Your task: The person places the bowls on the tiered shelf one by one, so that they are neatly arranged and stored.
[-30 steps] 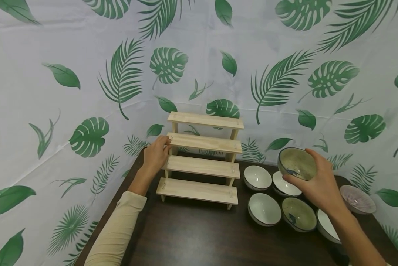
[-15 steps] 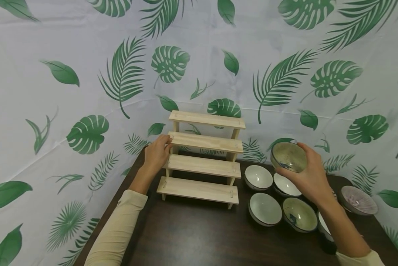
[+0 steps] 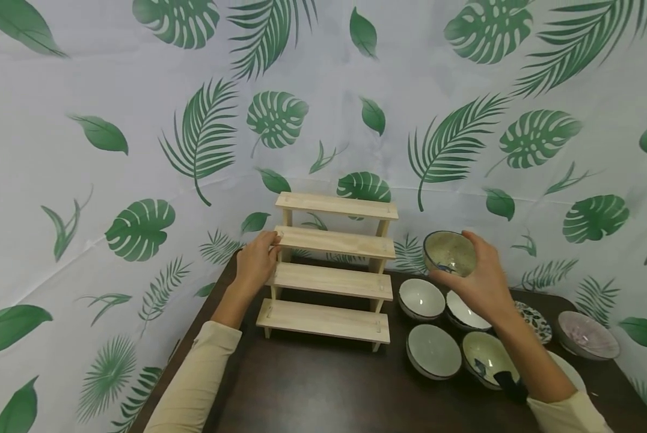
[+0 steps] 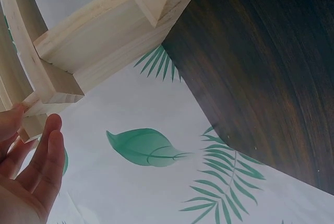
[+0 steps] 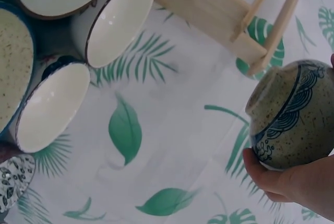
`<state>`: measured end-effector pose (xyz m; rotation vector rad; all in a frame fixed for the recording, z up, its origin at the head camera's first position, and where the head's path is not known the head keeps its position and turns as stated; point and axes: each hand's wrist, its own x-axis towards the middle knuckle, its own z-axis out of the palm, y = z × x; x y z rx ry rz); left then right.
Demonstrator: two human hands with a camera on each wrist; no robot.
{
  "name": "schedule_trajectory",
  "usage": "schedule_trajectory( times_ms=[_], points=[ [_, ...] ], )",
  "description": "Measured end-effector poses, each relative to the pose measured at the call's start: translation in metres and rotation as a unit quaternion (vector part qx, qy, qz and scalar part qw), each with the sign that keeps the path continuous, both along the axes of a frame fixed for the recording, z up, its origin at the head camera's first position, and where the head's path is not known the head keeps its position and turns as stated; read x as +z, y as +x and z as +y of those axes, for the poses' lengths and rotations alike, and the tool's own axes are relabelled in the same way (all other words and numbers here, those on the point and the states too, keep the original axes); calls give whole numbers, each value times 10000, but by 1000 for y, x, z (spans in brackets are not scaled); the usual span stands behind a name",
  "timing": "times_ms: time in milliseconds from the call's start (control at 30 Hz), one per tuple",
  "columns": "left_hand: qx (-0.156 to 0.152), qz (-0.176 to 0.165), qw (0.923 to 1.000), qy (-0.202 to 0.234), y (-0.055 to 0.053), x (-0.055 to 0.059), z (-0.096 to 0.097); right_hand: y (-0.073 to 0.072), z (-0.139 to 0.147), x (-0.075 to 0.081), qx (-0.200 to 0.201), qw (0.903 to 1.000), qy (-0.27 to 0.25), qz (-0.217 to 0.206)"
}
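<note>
A four-step wooden display stand (image 3: 334,242) stands at the back of the dark table. My left hand (image 3: 255,261) grips the left end of its second step from the top; the left wrist view shows thumb and fingers (image 4: 51,156) around the wood. Up in the air to the right of the stand, my right hand (image 3: 487,282) holds a speckled olive-green bowl (image 3: 450,254) by its side, thumb and fingers spread around it. In the right wrist view this bowl (image 5: 295,117) shows a blue wave pattern and its foot.
Right of the stand sit two white bowls (image 3: 422,299), a pale grey-green bowl (image 3: 434,352) and another olive bowl (image 3: 486,355). Farther right are a patterned dish (image 3: 534,322) and a pinkish bowl (image 3: 588,337). A leaf-print cloth (image 3: 323,90) hangs behind the table.
My right hand has carried the olive bowl leftward, closer to the stand. My left hand keeps its grip on the step. The head view has tilted slightly.
</note>
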<state>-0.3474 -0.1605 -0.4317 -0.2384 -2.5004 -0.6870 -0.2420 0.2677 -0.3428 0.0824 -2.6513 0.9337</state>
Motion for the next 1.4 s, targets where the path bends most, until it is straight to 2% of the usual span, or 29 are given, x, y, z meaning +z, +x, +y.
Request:
schedule_trajectory(
  times_ms=[167,367,600,967,1400],
  points=[
    [20,-95,10000,18,4,-6,-1,-6,-9,-5,14,10000,19,85],
    [3,-66,10000,9,2,-3,1,-14,-16,-4,57,9996,13,268],
    [-18,-13,10000,-14,1,1,1,-24,-24,2,18,9994,-101,341],
    [-20,94,9999,46,1,-2,0,-39,-42,18,83,9991,-289,282],
    [-15,84,10000,-38,0,-3,-1,-59,-62,28,126,9992,-275,260]
  ],
)
